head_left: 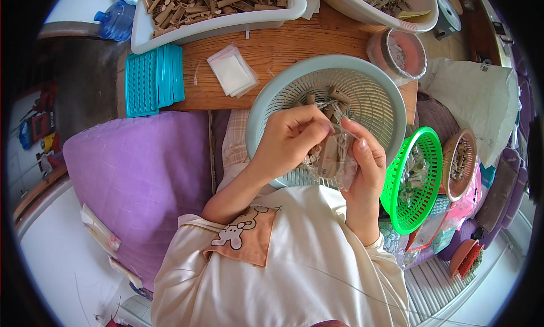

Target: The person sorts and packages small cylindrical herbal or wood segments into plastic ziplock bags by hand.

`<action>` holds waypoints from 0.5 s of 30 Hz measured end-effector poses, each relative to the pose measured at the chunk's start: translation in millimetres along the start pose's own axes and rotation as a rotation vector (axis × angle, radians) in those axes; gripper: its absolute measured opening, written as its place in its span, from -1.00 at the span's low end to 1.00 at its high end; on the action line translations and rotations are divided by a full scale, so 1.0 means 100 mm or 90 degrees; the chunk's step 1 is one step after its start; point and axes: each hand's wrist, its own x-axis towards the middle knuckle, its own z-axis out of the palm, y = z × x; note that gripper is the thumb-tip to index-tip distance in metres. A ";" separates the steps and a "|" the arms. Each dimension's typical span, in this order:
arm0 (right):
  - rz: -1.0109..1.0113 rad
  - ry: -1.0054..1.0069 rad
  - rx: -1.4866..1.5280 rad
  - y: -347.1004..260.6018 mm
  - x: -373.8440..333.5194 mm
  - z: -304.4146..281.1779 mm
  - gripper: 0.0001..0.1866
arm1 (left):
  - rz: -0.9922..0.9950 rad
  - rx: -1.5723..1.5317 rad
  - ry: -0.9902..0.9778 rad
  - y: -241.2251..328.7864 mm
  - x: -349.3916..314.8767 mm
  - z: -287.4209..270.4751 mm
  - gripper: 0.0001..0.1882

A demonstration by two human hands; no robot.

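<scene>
A small clear plastic bag (334, 157) hangs between my two hands, with brown tube-like pieces showing through it. My left hand (292, 140) pinches the top edge of the bag near its mouth. On the bag's other side, the thumb and fingers of my right hand (367, 157) close on its edge. Both hands are over a large grey-green slotted basket (391, 109). Inside that basket lie more brown tubes (339, 94) with pale string tangled about them; my hands hide part of the contents.
A white bin (221, 24) of brown pieces and a pale tub (379, 15) stand at the back of the wooden table (198, 94). Teal trays (153, 80) and empty clear bags (232, 72) lie at left. A green basket (428, 179) holds filled bags at right, beside a tan basket (470, 168).
</scene>
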 end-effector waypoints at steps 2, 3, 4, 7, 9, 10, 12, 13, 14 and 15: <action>-0.001 -0.015 0.004 0.01 0.00 0.03 -0.68 | -0.008 0.014 0.011 0.00 0.00 0.00 -0.87; -0.009 0.010 0.032 0.01 0.00 0.10 -0.70 | -0.003 0.036 0.025 0.04 -0.01 0.01 -0.88; -0.018 0.037 0.059 0.01 0.00 0.15 -0.71 | 0.002 0.057 0.038 0.07 -0.03 0.03 -0.89; 0.050 -0.145 0.385 0.08 0.02 -0.02 -0.74 | 0.243 0.354 0.067 0.11 -0.04 0.08 -0.91; 0.082 -0.032 0.459 0.08 0.00 0.01 -0.83 | 0.277 0.413 0.059 0.08 -0.05 0.08 -0.95; 0.066 -0.100 0.498 0.11 0.03 0.00 -0.85 | 0.365 0.431 0.060 0.05 -0.04 0.09 -0.93; 0.033 -0.154 0.473 0.10 0.06 -0.01 -0.73 | 0.505 0.459 0.038 -0.01 -0.01 0.07 -0.84; 0.034 -0.155 0.474 0.09 0.06 -0.01 -0.73 | 0.505 0.459 0.039 -0.04 0.01 0.05 -0.84; -0.007 -0.131 0.346 0.07 0.05 0.00 -0.72 | 0.553 0.481 0.024 -0.06 0.02 0.04 -0.83; -0.047 -0.107 0.218 0.06 0.03 -0.01 -0.70 | 0.601 0.502 0.009 -0.07 0.04 0.02 -0.83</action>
